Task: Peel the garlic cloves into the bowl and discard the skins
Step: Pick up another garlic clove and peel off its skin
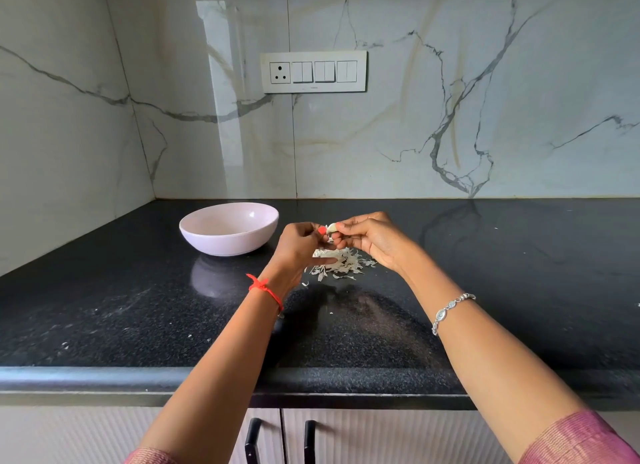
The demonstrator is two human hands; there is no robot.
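Here, the left hand [300, 246] and right hand [372, 239] meet above the counter [138, 308], both pinching one garlic clove [331, 227]. Skins [341, 265] lie beneath them. The bowl [228, 242] stands near, leftward. Lettering on the switch plate [313, 71] is too small to read.

From my remote feed I see a speckled black granite countertop [104, 325] running into a corner of white, grey-veined marble wall tiles [450, 117] — a white switch panel with one socket [313, 71] set in the back wall — and, below the counter edge, pale ribbed cabinet doors [381, 436] with black handles [252, 439].
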